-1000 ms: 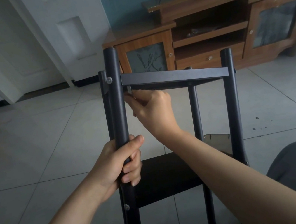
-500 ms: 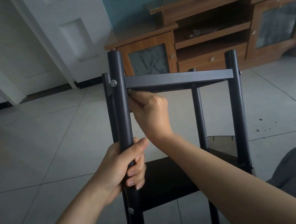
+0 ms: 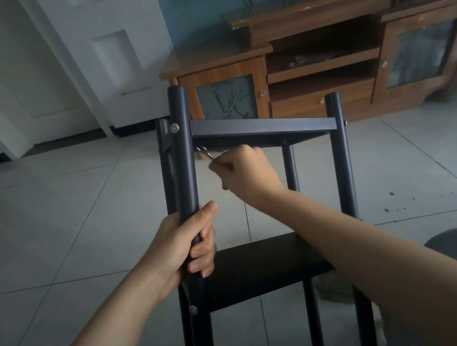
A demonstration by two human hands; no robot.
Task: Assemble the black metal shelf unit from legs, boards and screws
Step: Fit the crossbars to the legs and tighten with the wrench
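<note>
1. I am wrapping my left hand [image 3: 186,246] around the nearest leg [image 3: 185,164], a smooth round black tube; that grip is closed full around the tube, thumb across the front, steadying the shelf unit standing on the floor tiles [image 3: 51,230] right in front of me.
2. Just below that hand, the lower board [image 3: 266,268] is sitting flat and dark between the legs, with a round silver screw head [image 3: 193,309] showing in the near leg beside it.
3. I am pinching a small bent silver key [image 3: 203,152] in my right hand [image 3: 243,170], fingers curled tight on it, its tip reaching up under the left corner of the upper board [image 3: 262,127].
4. That upper board is looking thin, matte and grey-black, with another screw [image 3: 174,127] already seated in the leg at its corner.
5. Judging from this, I am well along: four legs and two boards are joined, and what is remaining seems to be tightening the fixing under this corner; I cannot tell about other corners.
6. Beyond, a glossy wooden cabinet [image 3: 324,68] is standing against the wall beside a white door [image 3: 113,56].
</note>
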